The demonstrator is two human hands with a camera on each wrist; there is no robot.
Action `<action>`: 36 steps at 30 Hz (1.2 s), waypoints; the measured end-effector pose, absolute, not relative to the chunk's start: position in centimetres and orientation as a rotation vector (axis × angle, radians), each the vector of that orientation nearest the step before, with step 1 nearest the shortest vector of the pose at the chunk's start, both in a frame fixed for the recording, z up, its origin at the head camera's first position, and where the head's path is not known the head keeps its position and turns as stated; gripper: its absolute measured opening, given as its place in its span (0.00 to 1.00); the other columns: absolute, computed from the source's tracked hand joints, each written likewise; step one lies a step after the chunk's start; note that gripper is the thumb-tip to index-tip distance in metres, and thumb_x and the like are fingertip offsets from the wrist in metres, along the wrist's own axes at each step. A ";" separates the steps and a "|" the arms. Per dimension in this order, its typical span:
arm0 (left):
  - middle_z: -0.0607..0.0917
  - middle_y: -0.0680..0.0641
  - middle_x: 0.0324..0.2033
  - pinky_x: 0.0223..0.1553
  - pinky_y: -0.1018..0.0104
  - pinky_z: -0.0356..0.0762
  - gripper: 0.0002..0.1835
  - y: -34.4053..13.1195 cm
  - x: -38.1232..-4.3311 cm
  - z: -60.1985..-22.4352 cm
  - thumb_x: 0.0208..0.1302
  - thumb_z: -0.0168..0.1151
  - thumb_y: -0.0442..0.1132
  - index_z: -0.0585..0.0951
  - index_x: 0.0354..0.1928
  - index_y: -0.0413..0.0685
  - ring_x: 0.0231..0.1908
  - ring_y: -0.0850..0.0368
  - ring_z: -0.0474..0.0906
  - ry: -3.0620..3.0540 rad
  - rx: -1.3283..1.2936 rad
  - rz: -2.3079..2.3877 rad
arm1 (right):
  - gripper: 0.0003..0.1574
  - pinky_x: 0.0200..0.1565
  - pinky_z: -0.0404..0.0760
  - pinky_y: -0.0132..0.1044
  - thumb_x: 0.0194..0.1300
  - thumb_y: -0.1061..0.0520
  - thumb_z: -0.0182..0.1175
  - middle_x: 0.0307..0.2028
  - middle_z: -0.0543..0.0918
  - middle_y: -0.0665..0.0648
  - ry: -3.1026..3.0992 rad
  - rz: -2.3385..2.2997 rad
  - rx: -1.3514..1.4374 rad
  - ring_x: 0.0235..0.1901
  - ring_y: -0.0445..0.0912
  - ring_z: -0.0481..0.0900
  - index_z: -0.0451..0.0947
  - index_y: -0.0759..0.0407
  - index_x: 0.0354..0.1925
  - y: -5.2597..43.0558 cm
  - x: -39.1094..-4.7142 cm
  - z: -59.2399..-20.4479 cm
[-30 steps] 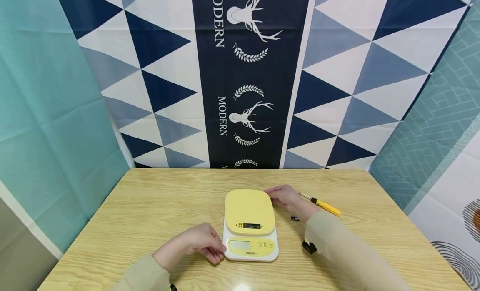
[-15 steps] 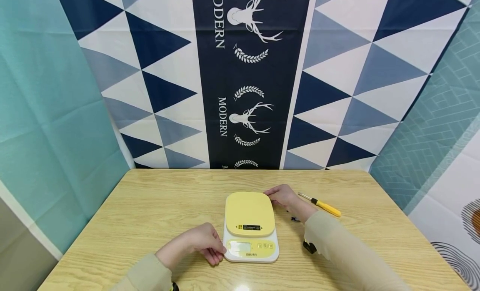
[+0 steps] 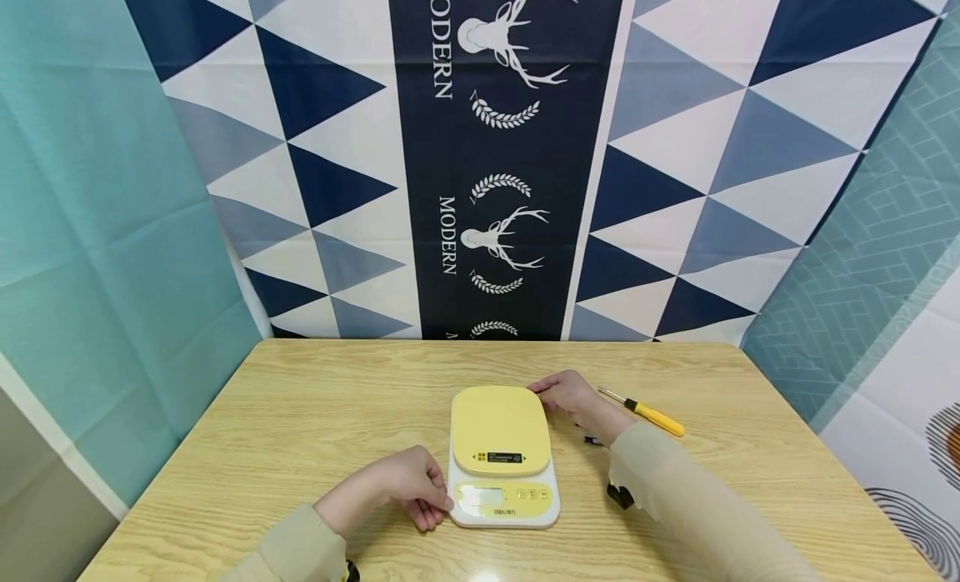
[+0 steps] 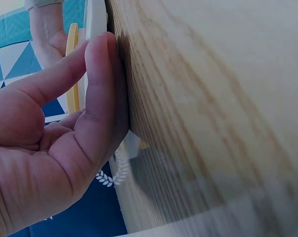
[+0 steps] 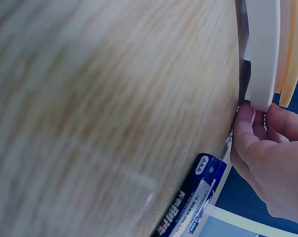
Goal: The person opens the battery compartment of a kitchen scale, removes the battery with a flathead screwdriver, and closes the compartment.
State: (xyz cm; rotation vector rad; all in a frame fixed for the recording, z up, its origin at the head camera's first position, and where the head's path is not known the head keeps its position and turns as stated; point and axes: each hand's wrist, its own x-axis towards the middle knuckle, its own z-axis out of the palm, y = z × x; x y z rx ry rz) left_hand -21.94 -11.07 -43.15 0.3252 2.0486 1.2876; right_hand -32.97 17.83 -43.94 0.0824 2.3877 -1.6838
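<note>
A yellow and white digital kitchen scale (image 3: pixel 501 432) lies face up on the wooden table, display toward me. My left hand (image 3: pixel 417 486) pinches its near left corner; the left wrist view shows thumb and forefinger meeting at the white base (image 4: pixel 96 19). At the far right corner, my right hand (image 3: pixel 567 393) holds the scale's edge. From the right wrist view, the fingertips (image 5: pixel 245 111) reach under the white base (image 5: pixel 263 54) and the thumb lies on its upper side. A dark gap shows beneath the base there.
A blue AAA battery (image 5: pixel 193 195) lies on the table by my right hand, mostly behind the forearm in the head view. Beyond the right wrist rests a screwdriver with a yellow handle (image 3: pixel 660 418). A patterned cloth (image 3: pixel 495 157) hangs behind the table.
The scale's far edge has come down slightly and a little toward me, with both hands keeping hold of its corners. The screwdriver stays where it was.
</note>
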 end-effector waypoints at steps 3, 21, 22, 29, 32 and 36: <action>0.81 0.47 0.15 0.21 0.67 0.83 0.08 -11.0 -21.9 -43.1 0.57 0.64 0.29 0.79 0.22 0.35 0.15 0.61 0.77 2.063 0.339 1.261 | 0.15 0.27 0.70 0.30 0.60 0.73 0.55 0.44 0.83 0.61 2.364 -1.698 0.078 0.23 0.41 0.69 0.80 0.72 0.46 18.0 -33.0 -44.0; 0.80 0.46 0.15 0.20 0.67 0.83 0.07 -10.9 -21.9 -43.0 0.58 0.63 0.28 0.78 0.24 0.36 0.15 0.60 0.77 2.091 0.339 1.216 | 0.13 0.24 0.68 0.28 0.61 0.73 0.55 0.37 0.83 0.58 2.347 -1.706 0.135 0.23 0.42 0.69 0.80 0.71 0.44 18.1 -32.9 -44.1; 0.80 0.46 0.15 0.20 0.67 0.83 0.07 -10.9 -21.9 -43.1 0.58 0.63 0.29 0.78 0.24 0.36 0.15 0.60 0.77 2.092 0.336 1.217 | 0.14 0.24 0.68 0.28 0.61 0.73 0.55 0.37 0.83 0.58 2.348 -1.705 0.138 0.23 0.42 0.70 0.80 0.71 0.44 18.0 -32.9 -44.1; 0.81 0.47 0.15 0.21 0.67 0.83 0.06 -10.9 -22.0 -43.3 0.56 0.64 0.29 0.79 0.23 0.36 0.15 0.61 0.78 2.104 0.303 1.263 | 0.14 0.25 0.72 0.28 0.60 0.73 0.55 0.37 0.84 0.59 2.394 -1.649 0.146 0.25 0.41 0.74 0.80 0.70 0.44 17.9 -33.0 -43.9; 0.81 0.47 0.15 0.21 0.67 0.83 0.06 -10.8 -22.0 -43.3 0.56 0.65 0.29 0.79 0.23 0.35 0.15 0.61 0.78 2.103 0.293 1.281 | 0.14 0.26 0.75 0.29 0.59 0.74 0.55 0.39 0.84 0.61 2.422 -1.617 0.140 0.26 0.40 0.76 0.81 0.71 0.44 17.9 -33.0 -43.9; 0.81 0.47 0.15 0.22 0.67 0.83 0.06 -10.8 -21.9 -43.4 0.55 0.65 0.29 0.80 0.23 0.35 0.15 0.61 0.78 2.103 0.279 1.291 | 0.16 0.21 0.70 0.27 0.56 0.75 0.56 0.38 0.84 0.60 2.448 -1.582 0.134 0.20 0.38 0.72 0.81 0.70 0.43 17.9 -33.0 -43.8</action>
